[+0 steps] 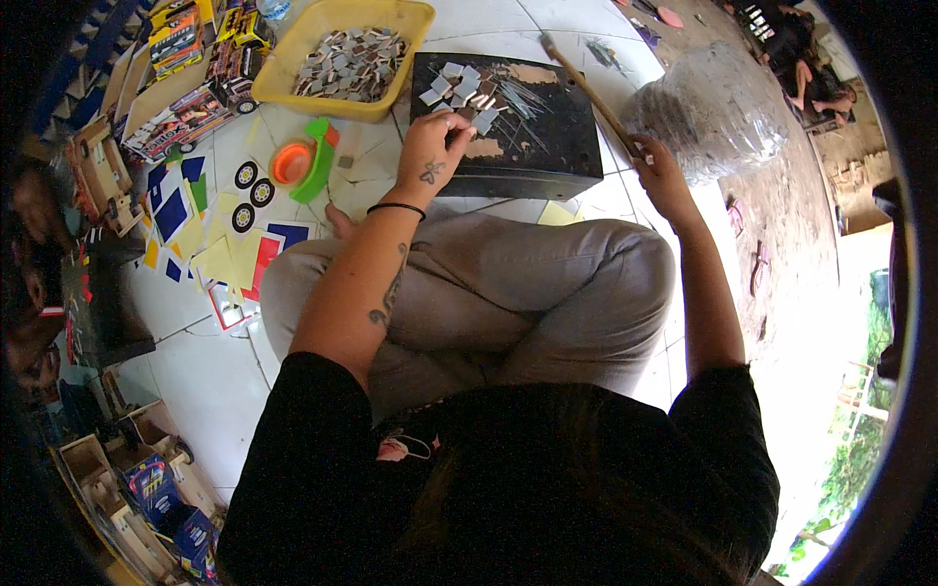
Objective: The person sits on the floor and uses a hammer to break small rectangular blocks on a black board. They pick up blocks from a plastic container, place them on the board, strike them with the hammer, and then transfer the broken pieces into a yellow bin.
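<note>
My left hand (435,156) rests at the near left edge of a black box (547,181) in front of my crossed legs. Its fingers are pinched together beside a pile of small square pieces (454,86), grey and brown; whatever they hold is hidden. Thin metal nails or wires (523,103) lie scattered next to that pile. To the right of the box, my right hand (664,181) is closed around the wooden handle of a hammer (593,98), whose head points away from me.
A yellow basin (422,34) of similar squares stands beyond my left hand. Nearer are a green and orange plastic piece (315,176), toy wheels (252,190) and coloured paper cutouts (215,259). Toy trucks (186,112) line the left; a wrapped plastic bundle (718,112) sits right.
</note>
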Demonstrator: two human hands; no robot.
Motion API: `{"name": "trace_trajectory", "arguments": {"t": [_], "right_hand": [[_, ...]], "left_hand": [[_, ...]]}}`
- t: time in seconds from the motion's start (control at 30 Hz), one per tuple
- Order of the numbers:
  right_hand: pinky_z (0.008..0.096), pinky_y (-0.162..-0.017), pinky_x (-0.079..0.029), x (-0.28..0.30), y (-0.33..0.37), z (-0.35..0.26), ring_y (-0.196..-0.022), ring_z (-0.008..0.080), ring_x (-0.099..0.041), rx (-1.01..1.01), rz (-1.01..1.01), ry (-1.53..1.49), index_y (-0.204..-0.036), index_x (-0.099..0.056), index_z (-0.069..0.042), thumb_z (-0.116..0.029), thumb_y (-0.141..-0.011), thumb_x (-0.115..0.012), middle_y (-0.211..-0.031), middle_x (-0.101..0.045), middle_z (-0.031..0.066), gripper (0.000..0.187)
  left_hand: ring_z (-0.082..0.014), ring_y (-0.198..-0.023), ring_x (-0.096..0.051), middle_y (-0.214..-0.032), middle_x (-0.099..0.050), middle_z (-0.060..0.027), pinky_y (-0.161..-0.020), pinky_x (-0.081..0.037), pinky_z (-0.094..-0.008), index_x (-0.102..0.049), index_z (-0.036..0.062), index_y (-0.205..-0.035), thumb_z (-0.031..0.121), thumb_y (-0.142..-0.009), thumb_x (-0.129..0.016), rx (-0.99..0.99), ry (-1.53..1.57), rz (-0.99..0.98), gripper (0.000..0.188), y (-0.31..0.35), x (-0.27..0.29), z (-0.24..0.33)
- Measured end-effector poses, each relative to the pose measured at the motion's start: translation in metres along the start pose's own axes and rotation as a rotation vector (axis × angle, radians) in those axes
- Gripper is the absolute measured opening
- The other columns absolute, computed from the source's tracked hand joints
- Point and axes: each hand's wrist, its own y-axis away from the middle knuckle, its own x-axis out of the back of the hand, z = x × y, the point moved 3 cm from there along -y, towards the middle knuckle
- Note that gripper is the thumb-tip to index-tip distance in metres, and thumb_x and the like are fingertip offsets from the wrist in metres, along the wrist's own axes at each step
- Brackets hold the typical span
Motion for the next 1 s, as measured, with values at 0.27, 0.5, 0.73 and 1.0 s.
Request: {"name": "trace_trajectory", "arguments": {"t": [0.27,0.5,0.73,1.0], "right_hand": [[0.032,-0.07,-0.05,0.022,0.092,-0.105,-0.075,0.0197,-0.061,-0.311,-0.195,-0.213,-0.133,-0.046,-0.007,-0.007,-0.095,-0.045,-0.09,-0.062,0.0142,0.038],[0.0402,-0.08,-0.049,0.02,0.111,-0.14,-0.096,0.0365,-0.062,-0.176,-0.129,-0.112,-0.134,-0.044,-0.008,-0.005,-0.092,-0.05,-0.108,-0.06,0.0245,0.043],[0.0411,-0.08,-0.049,0.019,0.111,-0.138,-0.096,0.0376,-0.062,-0.146,-0.139,-0.1,-0.133,-0.044,-0.006,-0.005,-0.092,-0.05,-0.109,-0.059,0.025,0.042],[0.0404,-0.083,-0.049,0.021,0.112,-0.135,-0.099,0.0363,-0.062,-0.173,-0.151,-0.09,-0.133,-0.045,-0.006,-0.007,-0.093,-0.048,-0.111,-0.059,0.0244,0.04]], "left_hand": [[-0.0273,-0.062,-0.061,-0.076,-0.064,-0.0141,-0.059,-0.047,-0.034,-0.063,-0.0016,-0.078,0.007,-0.079,-0.067,-0.035,-0.005,0.001,0.01,0.001,-0.002,-0.004],[-0.0241,-0.06,-0.06,-0.074,-0.063,-0.0131,-0.057,-0.047,-0.0324,-0.063,-0.0018,-0.078,0.007,-0.079,-0.066,0.014,0.022,-0.013,0.009,0.002,-0.002,-0.001],[-0.0213,-0.058,-0.059,-0.074,-0.064,-0.0117,-0.056,-0.047,-0.0314,-0.063,-0.0022,-0.078,0.006,-0.08,-0.066,-0.03,-0.015,-0.004,0.009,0.003,-0.001,0.001],[-0.022,-0.057,-0.059,-0.074,-0.064,-0.0117,-0.056,-0.047,-0.0316,-0.065,-0.002,-0.079,0.008,-0.081,-0.066,-0.041,-0.037,-0.015,0.01,0.001,0.0,0.0]]}}
